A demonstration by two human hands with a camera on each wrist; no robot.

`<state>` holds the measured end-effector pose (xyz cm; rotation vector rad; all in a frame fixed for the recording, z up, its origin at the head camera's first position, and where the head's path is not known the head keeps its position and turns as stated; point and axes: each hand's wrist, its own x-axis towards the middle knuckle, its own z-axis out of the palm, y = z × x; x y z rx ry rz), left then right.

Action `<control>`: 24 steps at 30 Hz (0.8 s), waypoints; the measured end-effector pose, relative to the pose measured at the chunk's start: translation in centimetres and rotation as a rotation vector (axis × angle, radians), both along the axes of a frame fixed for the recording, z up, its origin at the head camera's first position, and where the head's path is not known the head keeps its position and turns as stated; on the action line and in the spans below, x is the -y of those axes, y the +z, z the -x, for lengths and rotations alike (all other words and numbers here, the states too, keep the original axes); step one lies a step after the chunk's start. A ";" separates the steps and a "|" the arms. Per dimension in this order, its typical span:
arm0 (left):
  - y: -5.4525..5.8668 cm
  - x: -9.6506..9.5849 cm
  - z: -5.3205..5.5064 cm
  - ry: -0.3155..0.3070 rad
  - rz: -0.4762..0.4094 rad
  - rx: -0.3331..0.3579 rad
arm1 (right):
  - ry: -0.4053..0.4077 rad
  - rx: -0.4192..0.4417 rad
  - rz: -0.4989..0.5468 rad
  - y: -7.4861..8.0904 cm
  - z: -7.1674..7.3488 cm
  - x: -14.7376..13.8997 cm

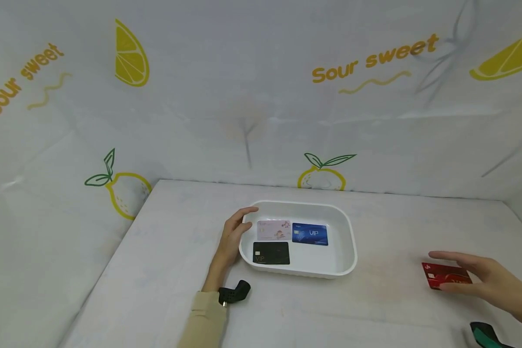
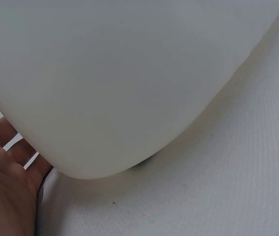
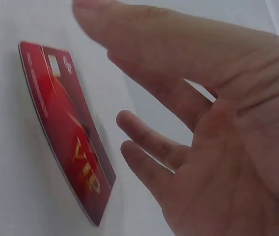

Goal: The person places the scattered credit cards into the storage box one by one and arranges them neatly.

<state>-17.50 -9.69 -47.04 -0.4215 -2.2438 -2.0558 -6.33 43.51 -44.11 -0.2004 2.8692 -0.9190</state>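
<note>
A white plastic tray (image 1: 302, 270) stands on the table, and my left hand (image 1: 231, 237) holds it by its left end. The thumb lies over the rim, while several fingers (image 2: 4, 130) lie along the outer wall in the left wrist view. Inside the tray are a pale pink card (image 1: 273, 230), a blue VIP card (image 1: 310, 234) and a black VIP card (image 1: 271, 253). Far to the right, my right hand (image 1: 489, 280) hovers with spread fingers over a red VIP card (image 3: 70, 132) on the table. Thumb and fingers stand apart around this card, without gripping it.
White cloth covers the table (image 1: 156, 290), whose back edge runs behind the tray. A pale curtain (image 1: 222, 96) with lemon prints hangs behind and at the left. Black straps with camera mounts sit on the wrists, the left mount (image 1: 236, 292) close below the tray.
</note>
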 end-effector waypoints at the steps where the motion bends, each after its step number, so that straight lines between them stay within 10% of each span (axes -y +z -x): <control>1: 0.0 0.0 0.0 0.001 0.001 0.000 | -0.003 0.003 0.016 -0.3 -0.2 -0.3; 24: 0.0 0.0 0.0 0.003 0.002 0.004 | 0.017 0.066 -0.078 -1.3 0.0 -2.5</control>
